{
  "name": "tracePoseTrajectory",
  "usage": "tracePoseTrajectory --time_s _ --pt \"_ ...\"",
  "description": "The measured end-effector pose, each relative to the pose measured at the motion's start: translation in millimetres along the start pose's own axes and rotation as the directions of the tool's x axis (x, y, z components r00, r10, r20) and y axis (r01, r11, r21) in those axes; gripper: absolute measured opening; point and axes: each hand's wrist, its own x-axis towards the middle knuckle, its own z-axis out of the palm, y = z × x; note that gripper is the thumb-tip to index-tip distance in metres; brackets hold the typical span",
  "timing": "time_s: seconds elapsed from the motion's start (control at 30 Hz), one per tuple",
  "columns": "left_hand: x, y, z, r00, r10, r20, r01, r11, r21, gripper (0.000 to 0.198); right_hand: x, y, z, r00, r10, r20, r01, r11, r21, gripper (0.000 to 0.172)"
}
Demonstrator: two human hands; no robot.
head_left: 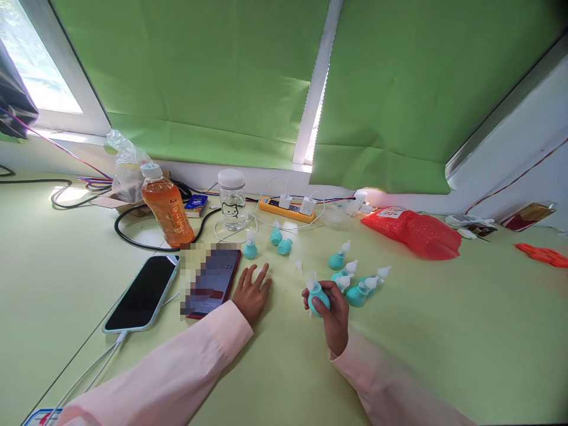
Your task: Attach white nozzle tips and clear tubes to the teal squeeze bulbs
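My right hand [335,313] is wrapped around a teal nasal aspirator [318,297], a round squeeze bulb whose translucent nozzle points up. My left hand [254,296] rests on the table with its fingers spread, beside the phone with a lit screen [222,278]. A small whitish piece shows by its fingertips, too indistinct to name. Just beyond that hand stands another aspirator [250,247] with its nozzle on. Farther back are an upright bulb [276,235] and a tipped one [284,247]. To the right of my right hand several nozzled aspirators [356,294] sit in a cluster. A loose translucent nozzle [299,266] lies between the hands.
A second phone [142,293], its screen dark, lies at the left with a cable attached. Behind stand a bottle of orange drink [167,210], a clear jar [232,201] and a yellow power strip [286,209]. A red plastic bag [415,232] lies back right on the green table [444,331].
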Motion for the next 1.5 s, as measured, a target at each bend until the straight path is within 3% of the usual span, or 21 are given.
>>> tracePoseTrajectory --time_s 0.47,0.6,0.77,1.0,1.13,1.23,1.33,1.4,1.43,1.5 --pt "-2.3 -0.5 7.5 0.999 0.018 0.034 -0.014 0.995 -0.102 0.019 -0.8 -2.0 0.0 0.999 -0.04 0.011 0.039 0.999 0.024 0.015" --pt "-0.2 2.8 0.3 0.999 0.031 0.036 -0.026 0.992 -0.121 0.02 1.7 -4.6 -0.9 0.994 -0.097 -0.052 0.098 0.995 0.012 0.018" --pt "0.4 28.7 -9.9 0.991 0.123 0.051 -0.109 0.97 -0.217 0.036 1.6 -6.8 2.0 0.991 -0.097 -0.093 0.096 0.995 -0.022 0.021" --pt "2.6 77.2 -3.6 0.976 0.162 0.149 -0.107 0.941 -0.321 0.022 -8.7 -5.7 5.5 0.996 -0.082 -0.015 0.082 0.996 -0.038 0.018" --pt "6.1 79.6 3.5 0.98 0.165 0.107 -0.122 0.936 -0.33 0.018 -10.8 -5.6 3.2 0.998 -0.061 0.028 0.063 0.995 -0.08 0.017" --pt "8.1 70.8 4.8 0.987 0.159 0.034 -0.129 0.893 -0.431 0.016 -9.9 -2.3 -1.3 0.997 -0.069 0.021 0.072 0.984 -0.162 0.018" --pt "10.8 57.3 -3.2 0.998 0.056 0.034 -0.022 0.777 -0.629 0.02 -7.9 1.9 -7.5 0.993 -0.115 -0.001 0.112 0.967 -0.227 0.018" --pt "13.7 46.5 -13.7 0.986 -0.114 0.123 0.166 0.593 -0.788 0.019 -7.3 3.6 -11.0 0.99 -0.14 0.007 0.137 0.954 -0.266 0.018" --pt "15.4 40.6 -19.4 0.959 -0.195 0.208 0.275 0.434 -0.858 0.019 -7.5 3.8 -12.1 0.989 -0.145 0.021 0.145 0.947 -0.287 0.019" --pt "18.6 28.5 -28.9 0.882 -0.201 0.427 0.433 -0.018 -0.901 0.027 -9.0 3.0 -12.4 0.989 -0.133 0.065 0.147 0.932 -0.331 0.018"
